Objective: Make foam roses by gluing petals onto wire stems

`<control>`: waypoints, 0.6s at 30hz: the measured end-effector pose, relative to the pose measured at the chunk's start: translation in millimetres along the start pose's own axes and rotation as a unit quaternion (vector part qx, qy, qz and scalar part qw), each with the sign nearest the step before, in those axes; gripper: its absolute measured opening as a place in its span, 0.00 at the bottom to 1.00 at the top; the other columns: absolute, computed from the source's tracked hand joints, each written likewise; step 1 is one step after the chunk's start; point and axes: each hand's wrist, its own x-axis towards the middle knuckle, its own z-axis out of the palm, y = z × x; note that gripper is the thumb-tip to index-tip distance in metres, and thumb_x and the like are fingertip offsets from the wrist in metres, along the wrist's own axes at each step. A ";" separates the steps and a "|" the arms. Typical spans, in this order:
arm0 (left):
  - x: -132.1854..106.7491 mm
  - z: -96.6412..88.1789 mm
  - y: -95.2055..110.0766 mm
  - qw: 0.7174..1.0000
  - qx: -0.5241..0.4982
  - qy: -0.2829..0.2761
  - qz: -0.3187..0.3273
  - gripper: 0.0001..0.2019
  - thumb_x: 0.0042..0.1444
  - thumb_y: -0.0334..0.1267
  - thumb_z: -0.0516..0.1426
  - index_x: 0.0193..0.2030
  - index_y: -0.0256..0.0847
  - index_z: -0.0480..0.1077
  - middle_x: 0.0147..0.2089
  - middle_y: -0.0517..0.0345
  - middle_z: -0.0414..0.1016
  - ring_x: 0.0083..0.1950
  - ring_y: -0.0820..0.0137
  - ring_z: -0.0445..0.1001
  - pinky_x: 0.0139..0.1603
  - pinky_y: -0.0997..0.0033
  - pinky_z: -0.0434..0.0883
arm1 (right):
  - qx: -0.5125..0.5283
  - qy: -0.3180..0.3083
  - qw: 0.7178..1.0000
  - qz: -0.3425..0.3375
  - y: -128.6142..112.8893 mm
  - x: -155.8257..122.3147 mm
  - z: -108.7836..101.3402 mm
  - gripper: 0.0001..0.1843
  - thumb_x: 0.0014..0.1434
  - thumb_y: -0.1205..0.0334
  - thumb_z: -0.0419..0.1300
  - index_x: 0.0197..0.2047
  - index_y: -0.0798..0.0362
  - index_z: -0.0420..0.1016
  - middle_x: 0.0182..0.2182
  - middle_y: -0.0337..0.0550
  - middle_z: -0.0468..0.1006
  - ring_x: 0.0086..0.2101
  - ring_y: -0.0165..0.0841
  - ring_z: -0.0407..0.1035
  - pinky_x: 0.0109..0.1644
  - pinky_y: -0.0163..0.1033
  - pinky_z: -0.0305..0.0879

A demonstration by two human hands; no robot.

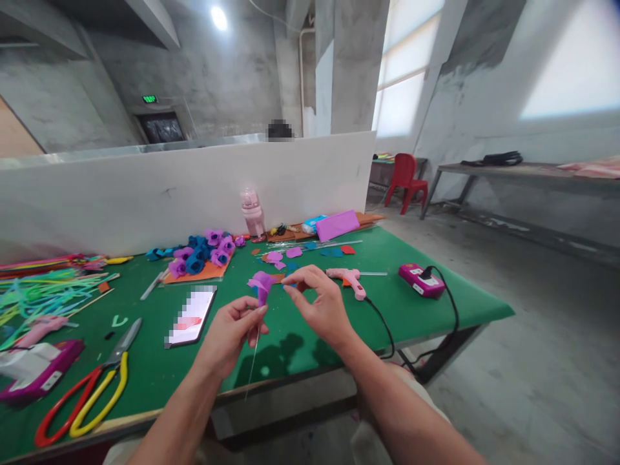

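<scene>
My left hand is closed on a thin stick whose top carries a purple paper flower. The stick's lower end hangs down past the green table's front edge. My right hand is just right of the flower, thumb and forefinger pinched together near its petals; whether anything is between them I cannot make out. Both hands hover above the table's front middle.
A phone lies left of my hands, scissors at the front left. A pink glue gun and power strip sit on the right. Finished purple and blue flowers, a pink bottle and a white partition are behind.
</scene>
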 end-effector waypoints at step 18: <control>-10.5 6.8 -24.0 0.997 0.015 -0.063 -0.044 0.14 0.44 0.44 0.62 0.32 0.37 0.65 0.16 0.62 0.70 0.13 0.81 0.58 0.14 0.82 0.52 | -0.089 -0.120 0.989 0.006 9.3 -16.8 -5.4 0.06 0.51 0.70 0.58 0.34 0.52 0.71 0.35 0.40 0.71 0.28 0.28 0.62 0.35 0.34 0.60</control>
